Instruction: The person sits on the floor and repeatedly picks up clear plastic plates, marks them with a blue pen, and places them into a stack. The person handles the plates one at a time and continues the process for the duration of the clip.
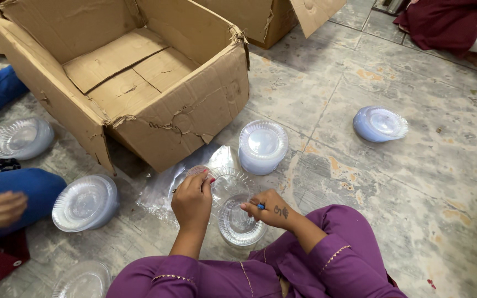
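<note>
The left hand (191,200) is curled closed, pinching the rim of a clear, round, ribbed plastic plate (224,185) over a crinkled transparent plastic bag (164,190). The right hand (271,208) grips a second clear plastic plate (238,223) at its rim — fingertips partly hidden. A torn brown cardboard box (139,83) stands just beyond; bare tiled floor (387,182) lies open to the right.

A single head-worn camera looks steeply down from above the seated person onto the floor (393,182) just ahead. It sits close over the purple sleeves at the bottom edge and faces forward toward an open cardboard box (139,83) at the top.
</note>
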